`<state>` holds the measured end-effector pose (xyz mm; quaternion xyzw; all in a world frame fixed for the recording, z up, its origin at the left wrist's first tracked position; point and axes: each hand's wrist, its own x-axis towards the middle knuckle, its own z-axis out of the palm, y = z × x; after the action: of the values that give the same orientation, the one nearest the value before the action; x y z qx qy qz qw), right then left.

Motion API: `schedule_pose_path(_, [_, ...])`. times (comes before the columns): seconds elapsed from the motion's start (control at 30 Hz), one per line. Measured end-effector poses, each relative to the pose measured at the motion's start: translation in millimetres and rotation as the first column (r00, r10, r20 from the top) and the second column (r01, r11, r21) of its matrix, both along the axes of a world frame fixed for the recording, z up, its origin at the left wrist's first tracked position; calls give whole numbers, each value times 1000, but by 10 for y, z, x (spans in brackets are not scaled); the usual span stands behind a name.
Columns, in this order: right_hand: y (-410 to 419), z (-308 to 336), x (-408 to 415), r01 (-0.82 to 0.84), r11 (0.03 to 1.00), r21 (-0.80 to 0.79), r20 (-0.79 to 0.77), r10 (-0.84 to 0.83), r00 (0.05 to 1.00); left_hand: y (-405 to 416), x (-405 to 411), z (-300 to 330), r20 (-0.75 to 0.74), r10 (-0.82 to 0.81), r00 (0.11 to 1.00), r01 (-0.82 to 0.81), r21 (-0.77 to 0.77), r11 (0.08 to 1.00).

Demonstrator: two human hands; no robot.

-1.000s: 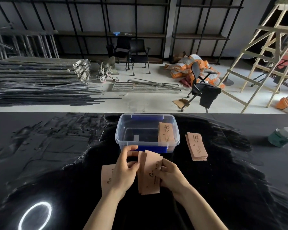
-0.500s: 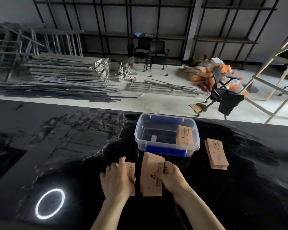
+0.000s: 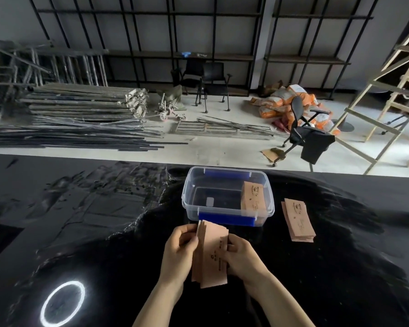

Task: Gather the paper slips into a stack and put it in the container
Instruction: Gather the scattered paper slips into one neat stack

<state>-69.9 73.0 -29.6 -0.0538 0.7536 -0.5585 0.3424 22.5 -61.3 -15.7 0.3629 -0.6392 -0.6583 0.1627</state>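
The task looks partly done. Both hands hold 1 bundle of slips [image 3: 211, 253] just above the table [image 3: 340, 291], close to the near wall of the container [image 3: 227, 197]. The left hand [image 3: 178, 252] pinches the bundle's left edge near the top, thumb over the front and fingers behind; the right hand [image 3: 242, 256] clamps the right edge, so each grip is pressed onto the paper. The bundle is not yet square: its sheets fan apart at the upper left and stagger at the bottom, so I judge the squaring step is in hand. A second pile [image 3: 298, 219] lies flat on the table, just right of the container and apart from it, still to be gathered. The clear container stands open with blue clips on its long sides; inside, 1 batch of slips [image 3: 253, 197] leans against the right end, and the remaining floor is bare apart from a small pale label.
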Motion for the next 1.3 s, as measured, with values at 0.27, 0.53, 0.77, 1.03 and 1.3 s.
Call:
schedule_pose_path(0.27, [484,-51,-156,167,986,6,-13,-166,986,445,-243,-55,220,-328,918,349,-60,935])
schedule_pose_path(0.53, [1304,-50,-434,438,899,-21,-45,-438,898,1191,-869,12,260,-483,836,500,2,866])
schedule_pose_path(0.77, [1656,201,-975,478,878,20,-190,-467,864,1535,-1587,178,315,-481,818,534,-105,839])
schedule_pose_path(1.03, [1458,310,-1538,570,809,141,-355,-497,792,1635,-2134,148,337,-328,882,414,-224,882])
schedule_pose_path(1.3, [1400,179,-1616,507,819,269,-395,-386,833,1746,-2254,13,424,-257,868,394,-273,878])
